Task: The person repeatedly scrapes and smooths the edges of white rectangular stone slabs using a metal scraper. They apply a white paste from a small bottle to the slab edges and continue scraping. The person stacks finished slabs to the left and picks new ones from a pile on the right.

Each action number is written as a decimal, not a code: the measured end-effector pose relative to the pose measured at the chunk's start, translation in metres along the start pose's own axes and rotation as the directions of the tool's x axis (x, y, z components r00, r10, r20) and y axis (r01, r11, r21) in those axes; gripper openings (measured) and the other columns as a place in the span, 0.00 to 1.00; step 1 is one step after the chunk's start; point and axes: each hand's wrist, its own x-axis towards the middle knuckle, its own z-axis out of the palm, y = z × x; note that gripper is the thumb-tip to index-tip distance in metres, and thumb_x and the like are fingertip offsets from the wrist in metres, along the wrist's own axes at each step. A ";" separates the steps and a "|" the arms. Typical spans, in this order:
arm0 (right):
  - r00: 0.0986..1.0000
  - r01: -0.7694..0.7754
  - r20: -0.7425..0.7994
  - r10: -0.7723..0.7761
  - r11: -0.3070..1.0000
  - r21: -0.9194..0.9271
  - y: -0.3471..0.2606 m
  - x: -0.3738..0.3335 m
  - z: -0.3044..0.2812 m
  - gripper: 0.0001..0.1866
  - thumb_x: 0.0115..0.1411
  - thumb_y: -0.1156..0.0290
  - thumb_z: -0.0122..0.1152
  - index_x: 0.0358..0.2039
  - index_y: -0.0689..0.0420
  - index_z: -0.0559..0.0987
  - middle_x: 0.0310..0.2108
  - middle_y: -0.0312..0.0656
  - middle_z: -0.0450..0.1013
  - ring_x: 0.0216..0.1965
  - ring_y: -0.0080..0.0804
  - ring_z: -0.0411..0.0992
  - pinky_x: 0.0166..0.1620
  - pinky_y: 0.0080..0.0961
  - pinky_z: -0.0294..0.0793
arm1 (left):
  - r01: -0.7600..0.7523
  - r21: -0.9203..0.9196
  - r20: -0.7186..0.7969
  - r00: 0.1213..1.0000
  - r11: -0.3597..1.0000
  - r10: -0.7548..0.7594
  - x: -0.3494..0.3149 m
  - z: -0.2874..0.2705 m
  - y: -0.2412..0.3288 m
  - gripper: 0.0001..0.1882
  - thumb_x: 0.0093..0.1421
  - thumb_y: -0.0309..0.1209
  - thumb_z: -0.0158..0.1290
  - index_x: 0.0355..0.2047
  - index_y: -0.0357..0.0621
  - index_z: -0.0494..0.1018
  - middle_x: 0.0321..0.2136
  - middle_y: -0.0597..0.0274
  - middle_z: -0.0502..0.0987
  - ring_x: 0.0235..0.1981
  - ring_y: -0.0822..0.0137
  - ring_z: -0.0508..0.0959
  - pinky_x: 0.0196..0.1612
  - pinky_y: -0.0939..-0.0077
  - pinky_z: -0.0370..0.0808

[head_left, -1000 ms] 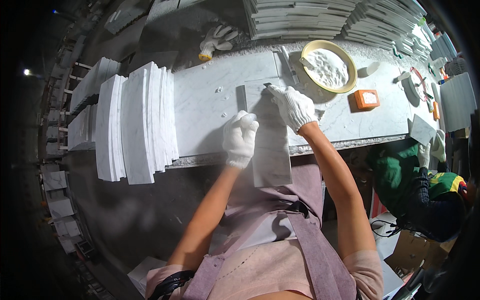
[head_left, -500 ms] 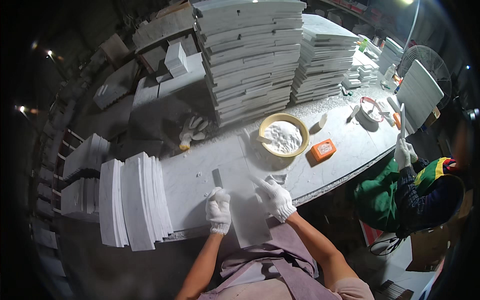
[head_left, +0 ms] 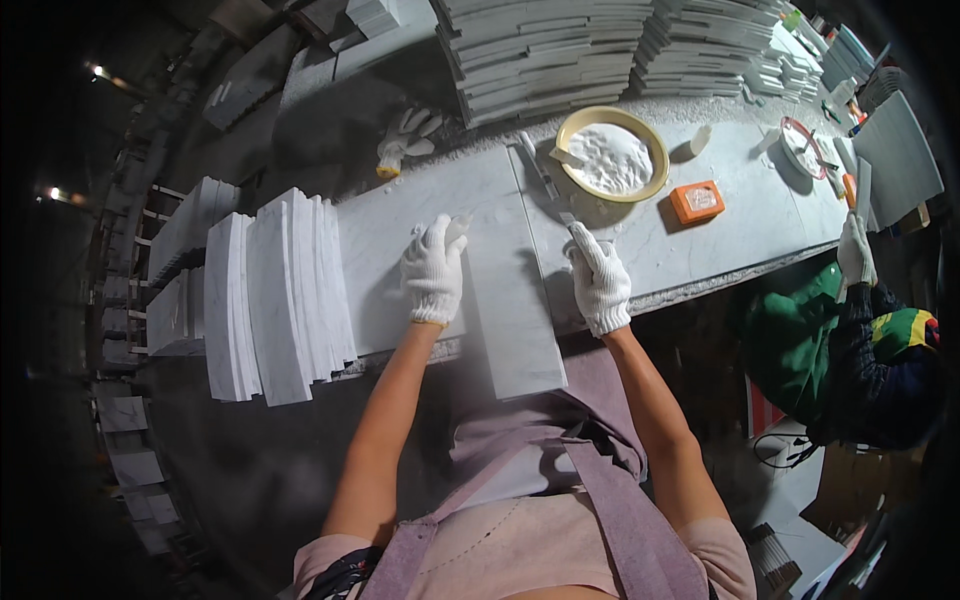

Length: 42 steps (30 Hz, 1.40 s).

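A pale stone slab (head_left: 515, 320) lies between my hands, its near end jutting over the table edge toward my apron. To its left, my left hand (head_left: 433, 270), in a white knit glove, is closed with curled fingers; a small pale piece (head_left: 461, 226) shows at the fingertips, too blurred to name. Right of the slab, my gloved right hand (head_left: 600, 278) pinches the near end of a long thin grey knife-like tool (head_left: 543, 172), which points away along the bowl's left side. A yellow bowl (head_left: 655, 180) of white powder or paste stands beyond, a light scraper on its rim.
An orange box (head_left: 697, 202) sits right of the bowl, near a small white bottle (head_left: 701, 139). Upright slabs (head_left: 285, 290) stand at left; tall slab stacks (head_left: 545, 60) rise behind. A loose glove (head_left: 408, 138) lies far left. A co-worker (head_left: 800, 340) works at right.
My view has shifted, so the table appears higher. The grey block seen in my left hand no longer shows clearly. My right hand has moved off the slab to its right side.
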 end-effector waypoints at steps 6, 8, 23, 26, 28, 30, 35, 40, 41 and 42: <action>0.997 0.055 -0.057 -0.055 0.998 -0.007 0.003 -0.006 0.003 0.28 0.63 0.83 0.59 0.64 0.52 0.78 0.35 0.40 0.80 0.36 0.37 0.79 0.43 0.31 0.80 | -0.180 0.224 0.033 0.984 0.958 0.177 0.012 0.008 0.002 0.28 0.58 0.39 0.66 0.59 0.55 0.75 0.49 0.63 0.81 0.53 0.56 0.78 0.57 0.57 0.74; 0.998 0.047 -0.042 -0.049 0.998 -0.034 0.003 -0.005 0.002 0.29 0.62 0.84 0.60 0.63 0.53 0.78 0.35 0.41 0.80 0.36 0.38 0.79 0.43 0.32 0.80 | -0.225 0.244 0.029 0.974 0.943 0.224 0.015 0.008 0.002 0.28 0.57 0.39 0.67 0.58 0.55 0.75 0.47 0.63 0.80 0.51 0.56 0.78 0.56 0.57 0.75; 0.994 0.079 -0.077 -0.080 0.997 -0.024 -0.001 -0.004 0.001 0.29 0.60 0.83 0.64 0.63 0.52 0.79 0.34 0.40 0.80 0.35 0.37 0.79 0.42 0.31 0.80 | -0.338 0.310 0.003 0.935 0.889 0.354 0.022 0.001 0.000 0.25 0.54 0.35 0.66 0.54 0.55 0.79 0.38 0.65 0.78 0.42 0.59 0.79 0.58 0.55 0.75; 0.992 0.087 -0.085 -0.089 0.996 -0.017 0.000 -0.004 0.002 0.29 0.61 0.83 0.64 0.63 0.52 0.79 0.34 0.40 0.80 0.35 0.37 0.79 0.42 0.31 0.80 | -0.344 0.318 0.009 0.933 0.883 0.360 0.024 -0.003 0.004 0.25 0.51 0.34 0.67 0.52 0.56 0.81 0.37 0.65 0.78 0.41 0.59 0.79 0.54 0.56 0.76; 0.991 0.095 -0.088 -0.096 0.995 -0.017 0.000 -0.004 0.002 0.29 0.61 0.83 0.64 0.63 0.52 0.79 0.34 0.40 0.80 0.35 0.37 0.79 0.42 0.31 0.80 | -0.359 0.288 -0.023 0.924 0.888 0.381 0.026 -0.006 0.006 0.27 0.46 0.31 0.70 0.51 0.56 0.82 0.37 0.65 0.79 0.40 0.56 0.79 0.47 0.56 0.77; 0.991 0.097 -0.088 -0.098 0.995 -0.019 0.001 -0.005 0.003 0.29 0.61 0.83 0.64 0.63 0.52 0.79 0.34 0.40 0.80 0.34 0.37 0.79 0.41 0.31 0.80 | -0.353 0.300 -0.028 0.925 0.886 0.378 0.027 -0.008 0.008 0.27 0.46 0.31 0.70 0.50 0.56 0.83 0.36 0.66 0.79 0.40 0.57 0.79 0.47 0.56 0.77; 0.992 0.087 -0.085 -0.089 0.996 -0.022 0.001 -0.005 0.003 0.28 0.61 0.83 0.63 0.63 0.51 0.80 0.34 0.40 0.80 0.35 0.37 0.79 0.41 0.31 0.80 | -0.348 0.305 -0.028 0.927 0.886 0.374 0.028 -0.009 0.011 0.26 0.47 0.31 0.70 0.49 0.56 0.83 0.36 0.66 0.79 0.40 0.57 0.79 0.47 0.57 0.77; 0.996 0.061 -0.062 -0.063 0.997 -0.039 0.000 -0.005 0.002 0.28 0.62 0.82 0.63 0.63 0.51 0.80 0.34 0.40 0.80 0.35 0.38 0.79 0.41 0.31 0.80 | -0.373 0.318 -0.042 0.913 0.872 0.406 0.030 -0.011 0.014 0.23 0.48 0.30 0.68 0.48 0.56 0.83 0.35 0.67 0.78 0.39 0.58 0.79 0.46 0.58 0.77; 0.996 0.056 -0.061 -0.058 0.998 -0.040 -0.001 -0.005 0.002 0.28 0.62 0.82 0.63 0.63 0.51 0.80 0.34 0.40 0.80 0.35 0.38 0.79 0.41 0.31 0.80 | -0.373 0.326 -0.038 0.913 0.869 0.406 0.030 -0.012 0.014 0.23 0.49 0.30 0.68 0.48 0.56 0.84 0.35 0.67 0.78 0.39 0.58 0.79 0.46 0.58 0.77; 0.996 0.060 -0.062 -0.062 0.997 -0.039 -0.001 -0.005 0.002 0.28 0.62 0.82 0.63 0.63 0.51 0.79 0.34 0.39 0.80 0.35 0.38 0.79 0.42 0.31 0.80 | -0.371 0.324 -0.034 0.915 0.870 0.403 0.031 -0.012 0.015 0.22 0.49 0.30 0.67 0.48 0.56 0.84 0.35 0.67 0.78 0.38 0.58 0.79 0.46 0.58 0.77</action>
